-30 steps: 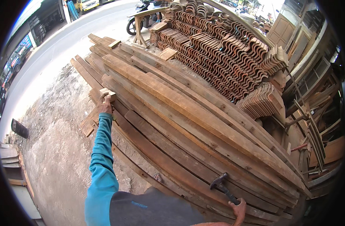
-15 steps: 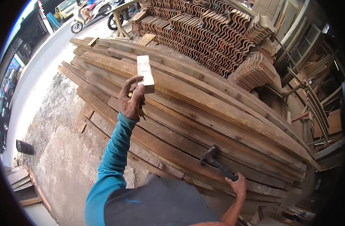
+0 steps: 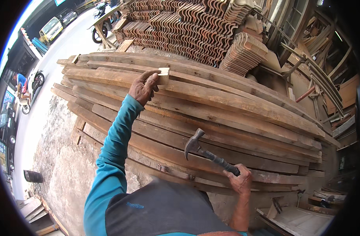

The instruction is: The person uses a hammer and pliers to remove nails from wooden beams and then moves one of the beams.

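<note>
A small pale block (image 3: 164, 77), apparently of wood, is pinched between the thumb and fingers of my left hand (image 3: 143, 89), above the long timber beams (image 3: 211, 114). A thin dark thing sticks out beneath that hand; I cannot make out what it is. My right hand (image 3: 241, 179) is wrapped round the handle end of a claw hammer (image 3: 213, 158). The hammer's metal head points away to the upper left, over the nearer beams and well apart from the block.
Stacked curved roof tiles (image 3: 176, 35) stand behind the beams. Scrap wood and frames (image 3: 317, 78) lean at the right. On the left are rough ground (image 3: 66, 177), a dark container (image 3: 33, 176) and a road (image 3: 50, 74) with a scooter rider (image 3: 28, 88).
The block has turned in my left hand and now shows a shorter face. My right hand has raised the hammer up and leftward. The scooter has moved left along the road.
</note>
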A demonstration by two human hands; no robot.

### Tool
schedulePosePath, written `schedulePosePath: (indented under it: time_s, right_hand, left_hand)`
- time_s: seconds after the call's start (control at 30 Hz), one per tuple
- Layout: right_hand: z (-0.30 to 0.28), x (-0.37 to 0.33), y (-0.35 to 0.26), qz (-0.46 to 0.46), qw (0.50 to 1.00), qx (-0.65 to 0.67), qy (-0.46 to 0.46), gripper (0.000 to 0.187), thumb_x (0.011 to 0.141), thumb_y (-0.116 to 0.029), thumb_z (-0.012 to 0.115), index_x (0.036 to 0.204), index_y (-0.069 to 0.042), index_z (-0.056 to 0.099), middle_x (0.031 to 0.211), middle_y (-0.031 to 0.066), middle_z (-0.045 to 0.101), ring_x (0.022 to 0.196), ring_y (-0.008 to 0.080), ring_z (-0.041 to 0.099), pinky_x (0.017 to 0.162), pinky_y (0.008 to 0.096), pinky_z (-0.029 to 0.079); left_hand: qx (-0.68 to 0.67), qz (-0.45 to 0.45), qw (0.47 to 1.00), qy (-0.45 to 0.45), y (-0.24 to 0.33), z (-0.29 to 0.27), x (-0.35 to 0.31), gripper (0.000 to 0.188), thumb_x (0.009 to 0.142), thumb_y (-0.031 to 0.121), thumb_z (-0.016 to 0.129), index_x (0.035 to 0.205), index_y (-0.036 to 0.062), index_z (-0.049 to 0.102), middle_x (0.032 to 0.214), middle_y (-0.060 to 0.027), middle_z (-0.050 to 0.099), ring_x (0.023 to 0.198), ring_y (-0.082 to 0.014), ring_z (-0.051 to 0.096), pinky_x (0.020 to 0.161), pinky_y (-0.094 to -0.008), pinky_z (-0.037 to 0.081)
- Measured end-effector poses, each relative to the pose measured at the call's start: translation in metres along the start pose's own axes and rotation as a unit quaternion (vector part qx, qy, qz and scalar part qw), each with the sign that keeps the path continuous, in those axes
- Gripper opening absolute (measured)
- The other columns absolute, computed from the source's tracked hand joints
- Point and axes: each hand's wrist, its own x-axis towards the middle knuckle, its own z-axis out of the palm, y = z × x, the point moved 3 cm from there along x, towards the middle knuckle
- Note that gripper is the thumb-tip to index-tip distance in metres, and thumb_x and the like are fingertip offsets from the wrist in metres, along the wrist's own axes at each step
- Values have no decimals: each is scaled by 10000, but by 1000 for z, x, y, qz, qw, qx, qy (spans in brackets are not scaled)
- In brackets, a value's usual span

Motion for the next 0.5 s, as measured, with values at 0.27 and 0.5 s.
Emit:
schedulePosePath:
  time_s: [0.27, 0.5]
  right_hand:
    - [-106, 105, -23, -85, 989, -65, 104, 397, 830, -408, 761, 918, -43, 632, 839, 156, 651, 761, 373, 642, 670, 464, 492]
    - [-120, 222, -20, -184, 941, -281, 34, 409, 940, -435, 587, 1003, -43, 685, 993, 188, 698, 958, 415, 645, 833, 519, 485]
  left_hand:
    - [1, 20, 997, 69, -45, 11, -12, 371, 1009, 305, 568, 1359, 182, 581, 788, -36, 626, 629, -90, 552, 518, -250, 469]
    - [-9, -45, 995, 92, -34, 34, 11, 411, 990, 331, 590, 1391, 252, 543, 703, -28, 555, 526, -104, 513, 425, -276, 440]
